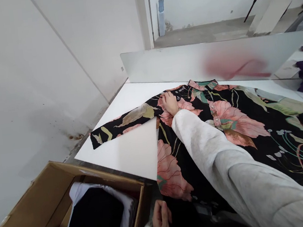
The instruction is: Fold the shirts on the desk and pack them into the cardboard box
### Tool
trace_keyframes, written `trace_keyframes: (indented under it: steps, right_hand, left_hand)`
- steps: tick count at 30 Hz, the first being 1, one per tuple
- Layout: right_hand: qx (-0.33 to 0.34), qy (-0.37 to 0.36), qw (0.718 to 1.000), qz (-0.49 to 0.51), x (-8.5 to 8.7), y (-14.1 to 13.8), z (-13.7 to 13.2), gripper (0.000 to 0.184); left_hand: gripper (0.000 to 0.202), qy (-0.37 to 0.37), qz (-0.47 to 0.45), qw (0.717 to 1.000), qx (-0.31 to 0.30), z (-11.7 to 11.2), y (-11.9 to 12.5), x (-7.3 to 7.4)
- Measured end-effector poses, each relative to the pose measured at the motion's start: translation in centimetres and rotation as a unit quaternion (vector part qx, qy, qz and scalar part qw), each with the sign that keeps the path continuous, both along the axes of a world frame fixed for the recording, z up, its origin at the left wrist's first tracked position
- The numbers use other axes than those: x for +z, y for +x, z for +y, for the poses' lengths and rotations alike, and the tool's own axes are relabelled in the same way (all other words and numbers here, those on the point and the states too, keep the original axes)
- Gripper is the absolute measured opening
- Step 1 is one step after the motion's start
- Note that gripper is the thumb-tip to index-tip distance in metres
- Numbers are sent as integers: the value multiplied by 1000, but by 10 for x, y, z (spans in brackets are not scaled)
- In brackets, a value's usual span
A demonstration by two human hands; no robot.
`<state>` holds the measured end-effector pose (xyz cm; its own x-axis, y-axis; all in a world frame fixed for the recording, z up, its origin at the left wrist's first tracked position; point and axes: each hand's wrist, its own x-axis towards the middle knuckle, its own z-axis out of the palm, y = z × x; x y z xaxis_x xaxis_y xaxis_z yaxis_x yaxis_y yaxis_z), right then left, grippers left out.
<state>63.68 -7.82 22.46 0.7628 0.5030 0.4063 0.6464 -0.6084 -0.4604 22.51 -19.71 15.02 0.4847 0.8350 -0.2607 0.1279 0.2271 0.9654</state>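
From where I stand, the person's right hand (170,103) rests on a long-sleeved black shirt of thin fabric printed with large pink flowers and pale green leaves (235,117), its fingers bent and close together on the cloth near the shoulder; I can't tell whether they pinch any of it or only press. The shirt lies spread on a smooth white tabletop (135,156), directly under those fingers and running well off to their right and back toward the person. Out to the left of them one patterned sleeve (130,122) stretches almost straight across the table, and just to their right, a little farther from the person, sits the shirt's collar (203,86). The person's left hand (161,216) is low at the near edge of the table, beside the shirt's side edge, fingers curled narrowly inward; whether fabric is caught in them I can't make out. To the left of those curled fingers stands an open brown cardboard box (24,210) with folded black and white cloth (95,221) inside. Beyond the right hand's fingers, a long frosted upright panel (162,65) lines the table's far side, with a blurred red shape (231,64) showing through it.
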Motion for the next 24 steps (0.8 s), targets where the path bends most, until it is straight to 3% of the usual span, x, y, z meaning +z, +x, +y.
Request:
trace_keyframes:
  steps: [5,8,10,13,17,20,22,24]
  right_hand:
    - [61,58,991,101,23,-3,-4,36]
    - [74,75,989,104,55,8,-22,34]
    - [94,106,983,120,81,20,-51,29]
    - [96,157,970,157,116,38,-124,24]
    - [22,189,971,142,134,45,-256,26]
    - [-65,118,985,109,122,32,-355,25]
    - [-118,-2,990,82,103,16,-413,24]
    - [-161,-127,977,54,79,-3,-465,24]
  left_hand:
    - [50,117,-8,992,-55,-11,5,27]
    - [44,222,-36,972,-66,-6,13,47]
    - [38,301,-62,947,-97,3,21,59]
    - [30,441,-68,878,-172,16,43,69]
    - [36,617,-37,734,-281,15,87,71]
    - [43,690,19,639,-339,-3,115,64]
    - [50,717,44,587,-373,-17,126,56]
    - [55,732,53,553,-395,-28,129,47]
